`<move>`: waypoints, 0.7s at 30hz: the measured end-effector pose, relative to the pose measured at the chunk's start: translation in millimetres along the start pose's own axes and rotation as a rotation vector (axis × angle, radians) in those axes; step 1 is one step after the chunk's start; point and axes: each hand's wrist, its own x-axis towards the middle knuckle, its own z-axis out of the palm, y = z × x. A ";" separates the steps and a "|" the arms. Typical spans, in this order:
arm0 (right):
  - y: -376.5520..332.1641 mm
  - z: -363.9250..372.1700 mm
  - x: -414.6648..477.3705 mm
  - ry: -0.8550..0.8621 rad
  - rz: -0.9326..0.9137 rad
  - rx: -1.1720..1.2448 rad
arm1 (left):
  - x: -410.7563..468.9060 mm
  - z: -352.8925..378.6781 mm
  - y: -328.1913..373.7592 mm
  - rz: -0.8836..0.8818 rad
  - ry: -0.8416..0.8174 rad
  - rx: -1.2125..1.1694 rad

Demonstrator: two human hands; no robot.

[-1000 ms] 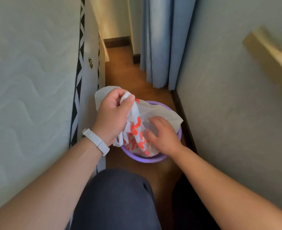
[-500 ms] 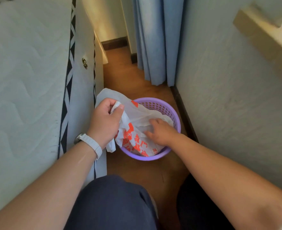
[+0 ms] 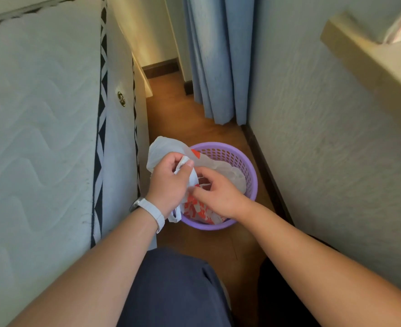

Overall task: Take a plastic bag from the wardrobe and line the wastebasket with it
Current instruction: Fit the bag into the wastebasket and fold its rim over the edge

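Observation:
A round purple perforated wastebasket (image 3: pixel 246 166) stands on the wooden floor in a narrow gap. A white plastic bag with red-orange print (image 3: pixel 161 149) lies partly inside it and spills over its left rim. My left hand (image 3: pixel 168 185), with a white watch band on the wrist, is closed on a bunched edge of the bag above the left rim. My right hand (image 3: pixel 214 194) sits over the basket's near side, fingers pinching the bag just beside the left hand. The bag's lower part is hidden by both hands.
An upright quilted mattress (image 3: pixel 41 128) walls the left side. A textured white wall (image 3: pixel 324 138) with dark skirting runs on the right, with a pale shelf (image 3: pixel 371 64) jutting out above. Blue curtains (image 3: pixel 218 57) hang beyond the basket. My dark-trousered knee (image 3: pixel 173 286) is below.
My right hand has come up out of the basket toward the left hand and now pinches the bag beside it. More of the basket's far rim is uncovered.

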 end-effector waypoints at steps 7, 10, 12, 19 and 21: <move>-4.2 -9.6 -3.9 0.183 -0.003 -0.098 | -4.6 1.5 -1.7 0.075 -0.123 0.064; -1.7 -21.5 -7.4 0.255 0.031 -0.069 | -5.0 -0.3 -7.1 0.192 -0.131 0.223; 1.5 -29.2 -8.8 0.298 0.082 -0.035 | -6.5 -1.9 -8.8 0.222 -0.098 0.296; 29.0 -58.2 -7.3 0.560 0.192 -0.007 | 0.9 -7.8 -19.9 0.179 -0.016 0.380; 41.8 -69.8 -7.4 0.659 0.226 0.020 | 2.9 -7.5 -25.6 0.166 -0.060 0.454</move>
